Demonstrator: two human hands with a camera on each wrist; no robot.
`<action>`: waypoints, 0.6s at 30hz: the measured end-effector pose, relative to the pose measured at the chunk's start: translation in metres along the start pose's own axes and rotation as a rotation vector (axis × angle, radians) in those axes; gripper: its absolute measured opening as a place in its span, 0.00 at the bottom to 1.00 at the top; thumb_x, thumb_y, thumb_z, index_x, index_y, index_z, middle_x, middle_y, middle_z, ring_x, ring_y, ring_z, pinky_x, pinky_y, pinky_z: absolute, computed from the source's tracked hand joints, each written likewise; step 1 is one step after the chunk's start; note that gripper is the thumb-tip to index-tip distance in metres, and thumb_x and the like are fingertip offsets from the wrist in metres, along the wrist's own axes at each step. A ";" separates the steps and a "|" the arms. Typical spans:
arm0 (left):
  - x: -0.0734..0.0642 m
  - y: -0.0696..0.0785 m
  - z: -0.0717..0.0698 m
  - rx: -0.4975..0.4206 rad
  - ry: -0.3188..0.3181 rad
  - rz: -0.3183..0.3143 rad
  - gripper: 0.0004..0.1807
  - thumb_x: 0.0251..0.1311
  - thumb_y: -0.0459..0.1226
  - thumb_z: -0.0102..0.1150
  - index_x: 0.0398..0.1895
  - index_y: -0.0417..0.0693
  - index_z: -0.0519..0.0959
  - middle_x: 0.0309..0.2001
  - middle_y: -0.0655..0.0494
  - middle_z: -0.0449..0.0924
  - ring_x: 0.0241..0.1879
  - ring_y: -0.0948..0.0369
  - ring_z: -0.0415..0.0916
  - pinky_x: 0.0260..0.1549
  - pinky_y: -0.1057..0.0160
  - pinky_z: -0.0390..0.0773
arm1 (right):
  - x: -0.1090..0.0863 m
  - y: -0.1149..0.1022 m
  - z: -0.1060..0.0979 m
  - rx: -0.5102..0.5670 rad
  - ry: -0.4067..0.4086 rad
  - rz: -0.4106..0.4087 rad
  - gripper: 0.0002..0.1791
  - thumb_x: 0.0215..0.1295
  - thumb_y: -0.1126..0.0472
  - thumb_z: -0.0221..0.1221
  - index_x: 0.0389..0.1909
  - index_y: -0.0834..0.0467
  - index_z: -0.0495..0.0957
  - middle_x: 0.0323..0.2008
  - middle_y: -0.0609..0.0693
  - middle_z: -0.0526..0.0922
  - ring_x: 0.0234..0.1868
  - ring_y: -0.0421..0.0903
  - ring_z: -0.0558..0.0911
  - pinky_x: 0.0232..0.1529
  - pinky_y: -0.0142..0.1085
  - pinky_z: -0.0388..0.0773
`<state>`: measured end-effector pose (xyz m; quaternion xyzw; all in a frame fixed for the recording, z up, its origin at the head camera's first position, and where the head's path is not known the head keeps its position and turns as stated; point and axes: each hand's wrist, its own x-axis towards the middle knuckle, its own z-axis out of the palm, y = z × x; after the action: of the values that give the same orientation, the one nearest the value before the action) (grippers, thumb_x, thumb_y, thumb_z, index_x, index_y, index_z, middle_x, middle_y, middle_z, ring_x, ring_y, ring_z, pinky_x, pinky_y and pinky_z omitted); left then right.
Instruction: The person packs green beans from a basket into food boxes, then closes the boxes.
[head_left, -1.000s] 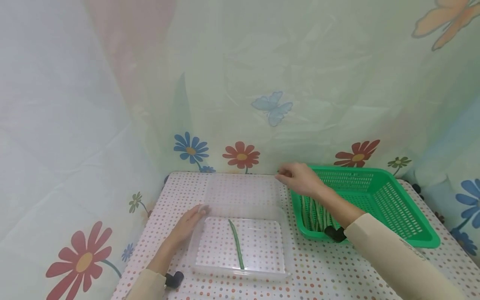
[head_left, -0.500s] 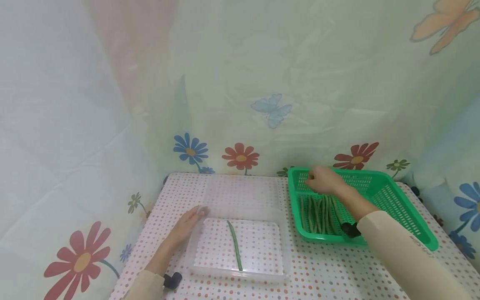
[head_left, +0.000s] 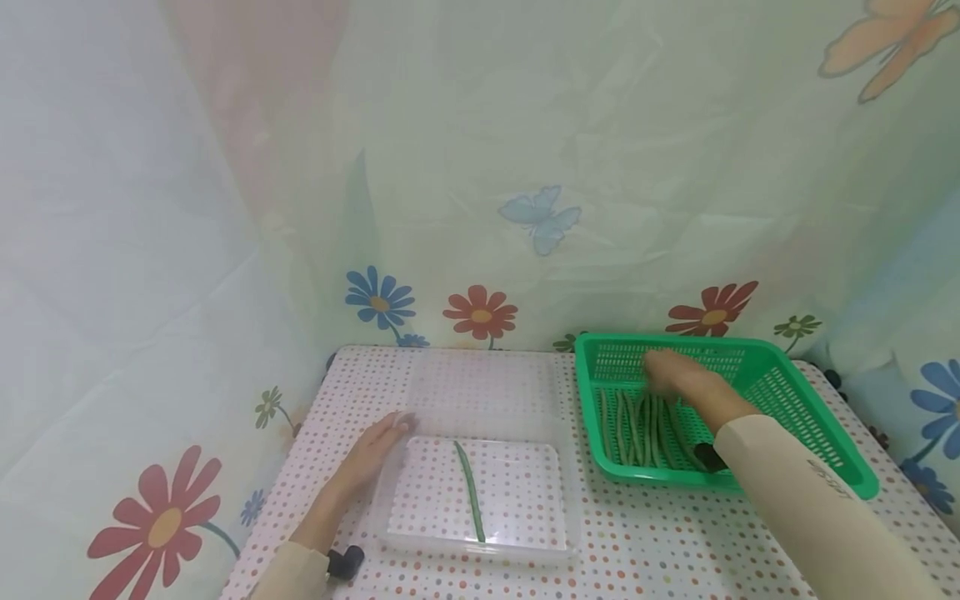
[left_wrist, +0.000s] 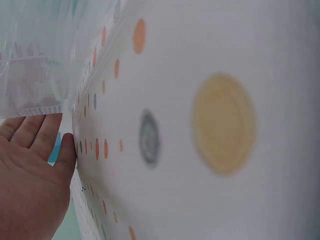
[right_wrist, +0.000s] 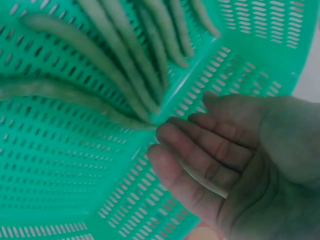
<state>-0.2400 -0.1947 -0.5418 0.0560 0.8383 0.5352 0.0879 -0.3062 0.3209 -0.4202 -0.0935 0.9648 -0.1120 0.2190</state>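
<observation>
A clear plastic container [head_left: 480,550] with its lid [head_left: 483,383] folded back stands on the table; one green bean [head_left: 471,492] lies lengthwise inside. My left hand [head_left: 369,454] touches the container's left side, and in the left wrist view its fingers lie straight against the clear wall [left_wrist: 35,90]. On the right, a green plastic basket [head_left: 765,346] holds several long green beans [head_left: 648,429] side by side. Inside its back part hovers my right hand [head_left: 675,375]. The right wrist view shows its fingers [right_wrist: 187,180] loosely bent with nothing between them, close to the bean ends [right_wrist: 142,125].
A white tablecloth [head_left: 637,550] with coloured dots covers the table. Behind it hangs a curtain [head_left: 450,167] printed with flowers and butterflies. A black wrist camera [head_left: 347,562] sits on the left wrist, close to the container.
My right hand has moved right, from the basket's left rim to over the beans, and lower into the basket. The left hand, container and its bean have stayed in place.
</observation>
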 end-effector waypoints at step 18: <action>0.002 0.001 0.002 0.019 0.003 -0.012 0.29 0.79 0.57 0.45 0.76 0.58 0.70 0.79 0.51 0.65 0.81 0.45 0.55 0.81 0.35 0.49 | 0.011 0.025 0.013 -0.007 0.016 0.109 0.23 0.73 0.63 0.61 0.58 0.78 0.72 0.51 0.76 0.79 0.43 0.63 0.84 0.30 0.43 0.85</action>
<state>-0.2413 -0.1921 -0.5415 0.0509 0.8438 0.5268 0.0893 -0.3134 0.3404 -0.4425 -0.0408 0.9705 -0.0973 0.2167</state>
